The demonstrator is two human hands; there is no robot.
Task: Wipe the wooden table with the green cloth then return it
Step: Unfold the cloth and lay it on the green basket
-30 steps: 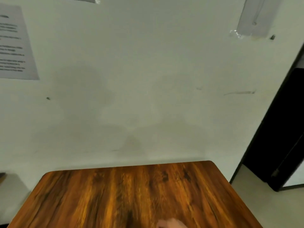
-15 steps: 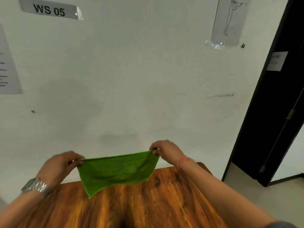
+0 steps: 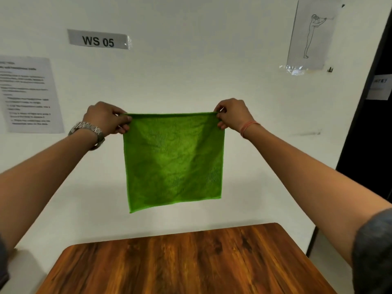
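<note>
The green cloth (image 3: 172, 160) is held up flat, clear above the tabletop (image 3: 180, 262), its top corners pinched by the left hand (image 3: 107, 118) and right hand (image 3: 231, 114). It is best folded to a pad before being lowered.

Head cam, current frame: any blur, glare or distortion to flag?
Head view: green cloth weave and both hands sharp; "WS 05" label readable; text on the left paper sheet smeared; glare on tape under the figure drawing; wide-angle bending of the dark door frame; soft cloth shadow on the wall.
</note>
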